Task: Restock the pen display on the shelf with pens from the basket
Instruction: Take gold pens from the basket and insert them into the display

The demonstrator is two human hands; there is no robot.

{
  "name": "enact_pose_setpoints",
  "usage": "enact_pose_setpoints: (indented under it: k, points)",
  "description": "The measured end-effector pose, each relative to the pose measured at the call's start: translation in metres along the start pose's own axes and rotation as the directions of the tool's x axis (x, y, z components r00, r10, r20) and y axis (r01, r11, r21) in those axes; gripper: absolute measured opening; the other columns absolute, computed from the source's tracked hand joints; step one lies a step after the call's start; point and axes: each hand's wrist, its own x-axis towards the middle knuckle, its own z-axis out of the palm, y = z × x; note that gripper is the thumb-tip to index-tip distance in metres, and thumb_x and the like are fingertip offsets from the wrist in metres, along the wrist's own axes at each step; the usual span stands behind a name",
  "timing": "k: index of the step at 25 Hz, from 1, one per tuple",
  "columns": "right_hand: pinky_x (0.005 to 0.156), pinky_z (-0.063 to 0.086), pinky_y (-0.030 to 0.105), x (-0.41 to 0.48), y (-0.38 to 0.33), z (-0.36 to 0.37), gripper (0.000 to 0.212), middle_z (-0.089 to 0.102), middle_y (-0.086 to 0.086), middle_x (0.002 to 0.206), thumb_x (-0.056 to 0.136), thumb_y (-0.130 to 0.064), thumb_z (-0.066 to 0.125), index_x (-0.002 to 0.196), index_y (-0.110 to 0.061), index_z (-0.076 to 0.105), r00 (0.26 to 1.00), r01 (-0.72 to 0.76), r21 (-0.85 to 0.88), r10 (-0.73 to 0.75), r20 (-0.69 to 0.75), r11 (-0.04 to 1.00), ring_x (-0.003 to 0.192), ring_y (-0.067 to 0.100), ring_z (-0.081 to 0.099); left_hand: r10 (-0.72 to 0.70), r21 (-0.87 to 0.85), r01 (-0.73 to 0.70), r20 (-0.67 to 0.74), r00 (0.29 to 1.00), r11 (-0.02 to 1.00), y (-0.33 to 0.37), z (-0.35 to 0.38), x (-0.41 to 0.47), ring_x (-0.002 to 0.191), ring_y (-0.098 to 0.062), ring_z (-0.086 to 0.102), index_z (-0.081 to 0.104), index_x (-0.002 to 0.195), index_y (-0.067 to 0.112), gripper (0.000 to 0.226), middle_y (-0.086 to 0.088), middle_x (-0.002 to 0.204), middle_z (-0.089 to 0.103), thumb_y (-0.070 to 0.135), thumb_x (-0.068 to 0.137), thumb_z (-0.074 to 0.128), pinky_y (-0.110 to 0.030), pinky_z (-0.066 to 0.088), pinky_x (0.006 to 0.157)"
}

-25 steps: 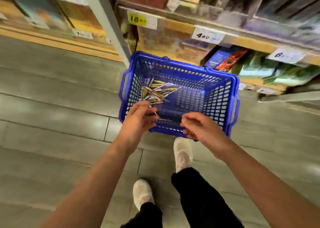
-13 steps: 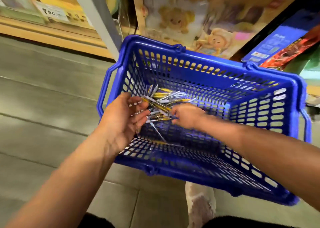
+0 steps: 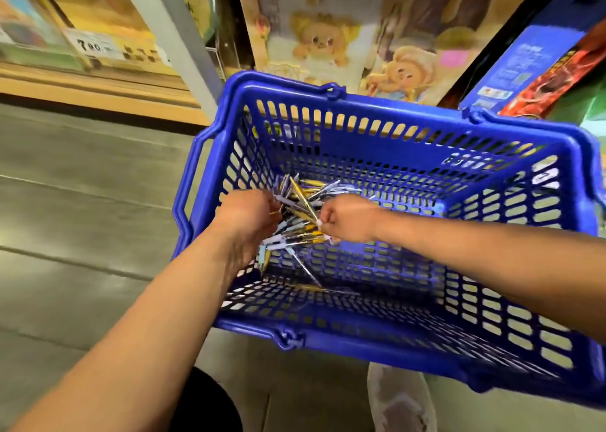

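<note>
Both hands have dropped onto the pens (image 3: 296,202) heaped in the left of the blue basket (image 3: 393,116). The left hand (image 3: 247,215) now curls around several and the right hand (image 3: 349,218) pinches a few. Gathering has begun; nothing has reached the shelf yet.

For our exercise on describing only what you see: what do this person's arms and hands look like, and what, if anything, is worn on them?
The left forearm and right forearm are bare; no sleeve reaches into view. The left hand and right hand wear no gloves, and no watch, bracelet or ring shows on the sides visible.
</note>
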Motion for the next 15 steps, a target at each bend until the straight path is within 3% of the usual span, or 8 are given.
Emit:
enact_pose_setpoints:
  k: [1,3,4,6,8,10,12,15]
  points:
    - [0.080,0.058,0.028,-0.015,-0.001,-0.002,0.013,0.076,0.009,0.089,0.099,-0.022,0.063,0.097,-0.009,0.068,0.998,-0.004,0.249,-0.010,0.056,0.969,0.085,0.023,0.074,-0.008,0.018,0.008,0.003,1.000,1.000,-0.002,-0.001,0.003,0.079,-0.018,0.057,0.064,0.111,-0.003,0.020,-0.012,0.094,0.058,0.003,0.099,0.049,-0.019,0.045,0.076]
    - [0.076,0.062,0.030,-0.041,-0.011,0.003,0.004,0.073,0.012,0.084,0.099,-0.010,0.063,0.096,-0.008,0.060,0.983,-0.045,0.666,-0.087,0.164,0.745,0.076,0.019,0.074,-0.031,0.023,0.029,0.109,0.994,0.999,-0.007,0.000,0.000,0.082,-0.019,0.054,0.060,0.121,-0.003,0.023,-0.012,0.096,0.055,0.004,0.099,0.054,-0.020,0.045,0.070]
    - [0.073,0.062,0.027,-0.047,-0.016,0.008,0.007,0.071,0.010,0.081,0.099,-0.005,0.061,0.095,-0.009,0.058,0.974,-0.039,0.743,-0.140,0.177,0.668,0.072,0.016,0.073,-0.033,0.052,0.024,0.188,0.982,0.998,-0.007,0.001,-0.001,0.088,-0.022,0.055,0.060,0.118,0.001,0.019,-0.013,0.100,0.056,0.005,0.100,0.056,-0.027,0.047,0.074]
    - [0.071,0.061,0.023,-0.052,-0.025,0.019,0.010,0.071,0.003,0.076,0.099,-0.002,0.060,0.094,-0.010,0.057,0.967,0.009,0.768,-0.201,0.157,0.640,0.068,0.010,0.072,0.031,0.159,-0.078,0.282,0.959,0.984,-0.007,0.003,0.002,0.089,-0.022,0.062,0.059,0.115,0.008,0.015,-0.013,0.101,0.064,0.005,0.100,0.058,-0.034,0.053,0.077]
    - [0.073,0.061,0.023,-0.047,-0.024,0.021,0.006,0.073,0.002,0.080,0.098,-0.006,0.062,0.099,-0.011,0.059,0.965,-0.020,0.771,-0.191,0.182,0.636,0.073,0.010,0.073,0.057,0.152,-0.101,0.270,0.961,0.983,-0.008,-0.001,0.004,0.085,-0.017,0.068,0.060,0.116,0.012,0.016,-0.005,0.097,0.072,0.007,0.102,0.055,-0.036,0.059,0.071]
    - [0.074,0.059,0.023,-0.038,-0.013,0.019,0.007,0.075,0.003,0.090,0.097,-0.016,0.066,0.103,-0.015,0.064,0.972,-0.044,0.688,-0.129,0.198,0.724,0.079,0.013,0.074,0.090,0.132,-0.119,0.207,0.974,0.984,-0.010,-0.006,0.000,0.079,-0.014,0.066,0.060,0.114,0.017,0.013,0.000,0.091,0.070,0.013,0.105,0.053,-0.037,0.059,0.070]
    - [0.075,0.054,0.021,-0.020,0.004,0.013,0.011,0.075,-0.003,0.094,0.097,-0.028,0.068,0.105,-0.021,0.068,0.996,-0.052,0.379,0.020,0.087,0.924,0.086,0.014,0.073,0.113,0.070,-0.129,0.195,0.974,0.989,-0.010,-0.012,-0.004,0.071,-0.015,0.060,0.059,0.115,0.019,0.012,-0.002,0.083,0.065,0.020,0.107,0.050,-0.040,0.057,0.071]
    - [0.089,0.053,0.029,0.011,0.020,0.010,0.022,0.070,-0.001,0.114,0.101,-0.030,0.059,0.121,-0.022,0.066,0.986,-0.135,0.030,0.138,-0.094,0.990,0.102,0.019,0.066,0.190,-0.043,-0.185,0.198,0.962,0.982,-0.010,-0.018,-0.011,0.055,-0.014,0.053,0.056,0.116,0.019,0.015,-0.005,0.072,0.058,0.027,0.109,0.045,-0.030,0.053,0.052]
